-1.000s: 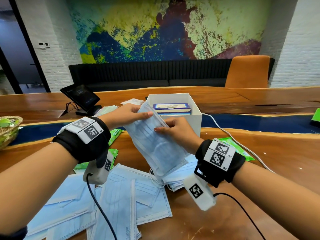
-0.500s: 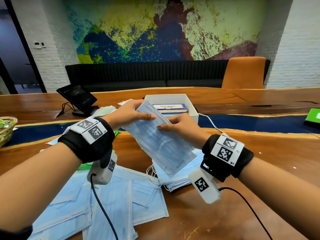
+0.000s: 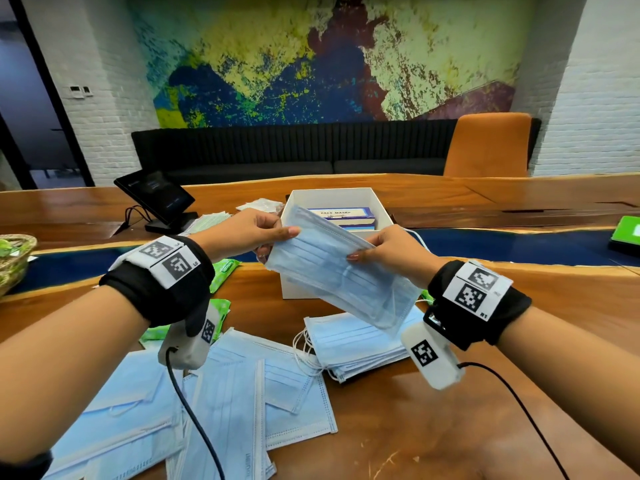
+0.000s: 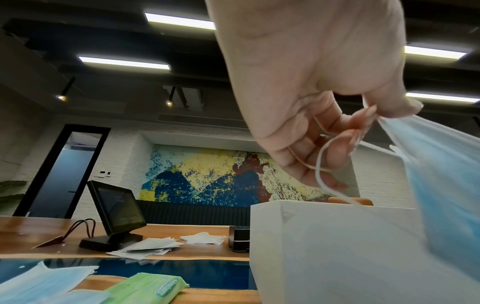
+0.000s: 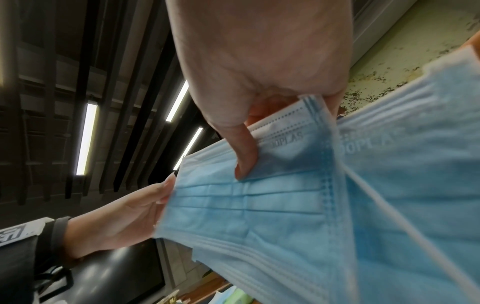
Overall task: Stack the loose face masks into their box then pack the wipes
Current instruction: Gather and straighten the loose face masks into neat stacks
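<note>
Both hands hold a small stack of blue face masks (image 3: pixel 337 271) in the air, in front of the open white box (image 3: pixel 301 199). My left hand (image 3: pixel 254 230) pinches the stack's left end, thumb on top; in the left wrist view an ear loop (image 4: pixel 320 164) runs over its curled fingers. My right hand (image 3: pixel 388 249) grips the upper right edge of the masks (image 5: pixel 272 205). A blue face-mask carton (image 3: pixel 341 214) lies inside the box. More loose masks (image 3: pixel 242 403) are spread on the wooden table (image 3: pixel 415 427), with a neater pile (image 3: pixel 353 344) under my right wrist. Green wipes packs (image 3: pixel 225 271) lie left of the box.
A tablet on a stand (image 3: pixel 156 199) sits at the back left, with white packets (image 3: pixel 207 221) beside it. A wicker basket (image 3: pixel 15 261) is at the far left edge. A white cable (image 3: pixel 420 237) runs right of the box. A green object (image 3: pixel 627 230) lies far right.
Both hands have lifted the mask stack off the table pile and turned it from steeply tilted toward level, closer to the box opening.
</note>
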Demonstrator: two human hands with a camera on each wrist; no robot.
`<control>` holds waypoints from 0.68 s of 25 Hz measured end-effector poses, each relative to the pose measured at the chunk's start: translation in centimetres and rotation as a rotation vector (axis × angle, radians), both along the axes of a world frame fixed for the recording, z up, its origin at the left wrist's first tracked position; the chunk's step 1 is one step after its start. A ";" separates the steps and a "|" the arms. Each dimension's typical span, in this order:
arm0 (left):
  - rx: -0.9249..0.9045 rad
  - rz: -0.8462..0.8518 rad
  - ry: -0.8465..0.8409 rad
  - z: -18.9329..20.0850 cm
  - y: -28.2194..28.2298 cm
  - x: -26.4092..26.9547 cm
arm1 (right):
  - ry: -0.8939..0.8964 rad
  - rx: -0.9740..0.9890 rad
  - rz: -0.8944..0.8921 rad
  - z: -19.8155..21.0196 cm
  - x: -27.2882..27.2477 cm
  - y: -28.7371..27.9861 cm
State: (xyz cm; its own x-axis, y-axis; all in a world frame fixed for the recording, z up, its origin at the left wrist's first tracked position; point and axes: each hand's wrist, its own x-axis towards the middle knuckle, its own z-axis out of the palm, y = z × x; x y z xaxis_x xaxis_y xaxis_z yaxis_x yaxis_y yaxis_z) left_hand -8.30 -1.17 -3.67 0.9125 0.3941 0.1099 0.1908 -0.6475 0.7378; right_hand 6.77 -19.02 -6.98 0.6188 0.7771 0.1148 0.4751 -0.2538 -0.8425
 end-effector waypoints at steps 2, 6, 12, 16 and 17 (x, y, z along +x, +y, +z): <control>0.034 0.039 -0.029 -0.3 0.5 0.0 | -0.042 -0.029 -0.017 -0.2 0.3 -0.1; 0.004 -0.040 0.023 -0.9 0.0 -0.1 | -0.127 -0.042 0.024 -0.7 0.2 -0.4; -0.012 -0.078 0.028 -0.6 -1.4 0.8 | -0.266 -0.088 0.025 -0.2 0.0 -0.4; 0.148 -0.119 -0.004 -0.5 -2.0 1.3 | -0.262 -0.078 -0.033 -0.3 0.3 -0.5; 0.167 -0.119 0.019 -0.6 -2.1 1.4 | -0.260 -0.072 -0.032 -0.3 0.3 -0.5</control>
State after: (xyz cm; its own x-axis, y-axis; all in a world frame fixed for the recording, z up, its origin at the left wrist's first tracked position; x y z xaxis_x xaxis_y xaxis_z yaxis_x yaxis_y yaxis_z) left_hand -6.88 -3.28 -4.28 0.9541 0.2606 0.1473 0.1180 -0.7796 0.6151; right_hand 7.08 -19.54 -7.27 0.6000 0.7697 0.2181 0.6638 -0.3269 -0.6727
